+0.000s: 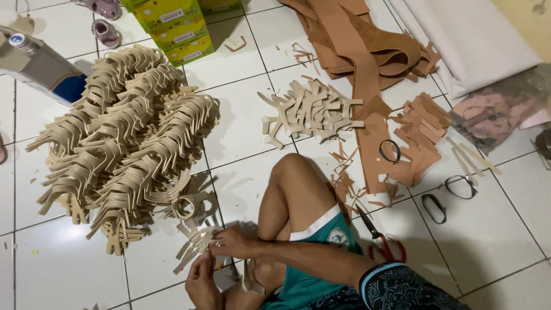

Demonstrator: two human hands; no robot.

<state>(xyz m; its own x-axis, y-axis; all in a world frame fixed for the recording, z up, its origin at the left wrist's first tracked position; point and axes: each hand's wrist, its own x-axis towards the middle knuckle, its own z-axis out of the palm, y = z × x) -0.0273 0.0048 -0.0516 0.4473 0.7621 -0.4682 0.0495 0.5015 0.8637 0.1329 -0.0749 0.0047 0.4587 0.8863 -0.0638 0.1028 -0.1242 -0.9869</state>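
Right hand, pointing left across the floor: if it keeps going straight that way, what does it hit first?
Probably the small bundle of beige strap pieces the right hand already pinches; past it the floor tiles look free, though depth is unclear.

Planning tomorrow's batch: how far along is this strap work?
Looks well over half. Done: a large stack of looped beige straps on the floor tiles. In hand: left hand and right hand work one beige strap piece. Left: a smaller pile of flat beige pieces; brown offcuts and red-handled scissors lie aside.

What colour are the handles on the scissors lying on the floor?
Red. The scissors have red handles and dark blades, lying beside the person's knee, seen in the head view.
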